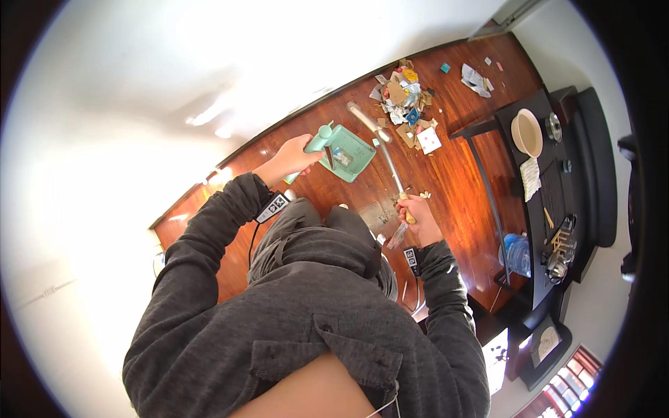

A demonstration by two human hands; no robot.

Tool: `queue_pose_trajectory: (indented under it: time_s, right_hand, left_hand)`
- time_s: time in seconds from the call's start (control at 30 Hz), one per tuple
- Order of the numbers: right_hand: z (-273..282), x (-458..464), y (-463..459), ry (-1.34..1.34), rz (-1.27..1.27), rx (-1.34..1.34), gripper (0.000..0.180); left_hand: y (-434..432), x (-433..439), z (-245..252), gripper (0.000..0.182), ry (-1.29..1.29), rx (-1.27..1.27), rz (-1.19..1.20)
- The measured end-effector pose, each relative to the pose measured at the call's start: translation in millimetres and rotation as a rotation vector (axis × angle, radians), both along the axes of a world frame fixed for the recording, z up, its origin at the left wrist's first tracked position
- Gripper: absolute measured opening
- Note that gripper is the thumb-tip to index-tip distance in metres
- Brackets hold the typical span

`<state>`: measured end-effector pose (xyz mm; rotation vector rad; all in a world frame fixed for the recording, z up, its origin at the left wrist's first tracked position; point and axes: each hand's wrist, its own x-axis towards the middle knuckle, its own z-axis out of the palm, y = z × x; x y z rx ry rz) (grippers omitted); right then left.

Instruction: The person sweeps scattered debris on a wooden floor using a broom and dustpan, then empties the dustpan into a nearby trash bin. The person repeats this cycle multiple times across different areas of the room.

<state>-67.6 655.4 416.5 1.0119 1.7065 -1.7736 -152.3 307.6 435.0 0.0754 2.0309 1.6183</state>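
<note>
My left hand [298,154] is closed around the handle of a pale green dustpan [360,151], which is tilted over the wooden floor with a small scrap of litter inside. In my right hand [418,217] is the wooden end of a long-handled broom [388,162]. Its pale head [366,119] lies to the right of the dustpan, apart from it. Beyond the broom head a heap of paper and cardboard scraps [402,99] spreads over the floor. A clear plastic piece [398,236] is just below my right hand.
On the right stands a black table [538,219] with a beige basin [526,133], a white cloth [530,179] and glassware. A large blue water bottle [516,255] is beside the table. More paper litter [474,81] lies at the far right of the floor. A white wall runs along the left.
</note>
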Motion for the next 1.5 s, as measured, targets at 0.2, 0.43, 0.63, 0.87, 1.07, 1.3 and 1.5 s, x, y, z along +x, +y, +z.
queue_pose_trajectory:
  time_s: [0.2,0.43,0.63,0.87,1.07,1.3,1.5]
  right_hand:
    - [5,5,23,0.204,-0.143,-0.013,0.009]
    - [-27,-84,50,0.335,-0.096,0.277,0.021]
    - [-75,-78,50,0.223,-0.085,0.431,0.023]
    - [-57,20,44,0.162,0.017,0.381,0.019]
    - [-15,63,45,0.189,-0.159,0.197,0.018]
    - [-17,15,79,0.327,-0.112,0.389,0.025]
    - [-48,-34,115,0.278,-0.200,0.266,0.019]
  left_hand:
    - [15,1,4,0.030,0.084,0.024,-0.034]
    - [31,16,7,0.043,0.097,-0.065,-0.125]
    - [48,50,1,0.028,0.125,-0.130,-0.148]
    - [65,50,30,0.032,0.112,-0.084,-0.173]
    - [69,34,25,0.029,0.145,-0.083,-0.229]
    - [101,10,22,0.031,0.133,-0.080,-0.205]
    - [118,9,38,0.029,0.175,-0.206,-0.182]
